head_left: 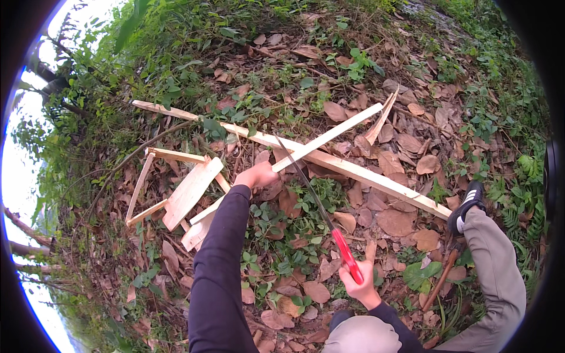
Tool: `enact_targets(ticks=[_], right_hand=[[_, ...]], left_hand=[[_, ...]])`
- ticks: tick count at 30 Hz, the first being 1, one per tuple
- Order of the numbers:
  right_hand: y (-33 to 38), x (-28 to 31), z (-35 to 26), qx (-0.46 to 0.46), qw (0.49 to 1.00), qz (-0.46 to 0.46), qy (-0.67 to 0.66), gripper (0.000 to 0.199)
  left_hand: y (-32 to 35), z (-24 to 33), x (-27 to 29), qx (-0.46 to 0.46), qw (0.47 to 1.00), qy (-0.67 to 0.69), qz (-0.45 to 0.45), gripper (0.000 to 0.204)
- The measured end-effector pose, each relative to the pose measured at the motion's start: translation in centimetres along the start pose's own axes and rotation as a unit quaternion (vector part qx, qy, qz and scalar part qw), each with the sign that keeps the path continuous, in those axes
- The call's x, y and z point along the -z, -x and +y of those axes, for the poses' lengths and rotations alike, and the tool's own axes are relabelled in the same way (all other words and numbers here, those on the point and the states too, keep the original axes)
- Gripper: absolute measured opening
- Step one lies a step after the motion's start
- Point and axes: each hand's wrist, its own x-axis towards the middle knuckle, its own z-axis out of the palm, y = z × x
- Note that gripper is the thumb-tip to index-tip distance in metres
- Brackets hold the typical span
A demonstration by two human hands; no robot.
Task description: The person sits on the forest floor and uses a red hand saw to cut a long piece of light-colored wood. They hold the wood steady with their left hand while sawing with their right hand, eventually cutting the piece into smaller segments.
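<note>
My left hand (258, 176) is closed around a pale wooden strip (341, 130), which slants up to the right across a longer wooden beam (376, 180) on the ground. In my right hand (360, 285) is the red handle of a hand saw (345, 253). Its thin dark blade lies across the strip, just right of my left hand and close to the crossing with the beam. I cannot tell how deep the blade sits in the wood. My right shoe (469, 206) is at the beam's lower right end.
Left of my left forearm lies an assembled wooden frame with a flat board (193, 193). A split wood piece (382, 120) lies beyond the strip's far end. A brown stick (441, 279) rests near my right leg. Dry leaves and green plants cover the ground.
</note>
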Motion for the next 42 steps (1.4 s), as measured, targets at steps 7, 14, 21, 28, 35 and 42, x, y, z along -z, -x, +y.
enact_targets(ticks=[7,14,21,28,35,42], right_hand=[[-4.6,-2.0,2.4,-0.002,1.0,-0.011,-0.019,0.01],[-10.1,-3.4,1.4,0.013,0.999,0.028,-0.013,0.021],[-5.2,-2.2,0.6,0.02,1.0,-0.007,0.016,0.018],[-4.2,-2.1,-0.6,0.027,0.999,-0.016,0.037,0.007],[-12.5,-6.5,1.8,-0.01,1.0,-0.01,-0.011,0.025],[-8.9,-4.0,2.6,0.091,0.995,0.003,0.036,0.022]], left_hand=[[1.0,-0.3,0.6,0.055,0.995,0.067,-0.057,0.036],[0.3,1.6,0.8,0.039,0.998,0.03,-0.026,0.038],[0.5,0.4,0.9,0.07,0.995,0.01,-0.066,0.038],[0.7,0.0,1.0,0.056,0.997,0.032,-0.047,0.053],[2.1,-1.1,0.7,0.096,0.994,0.044,-0.033,0.043],[0.8,0.0,0.4,0.057,0.997,0.032,-0.045,0.036]])
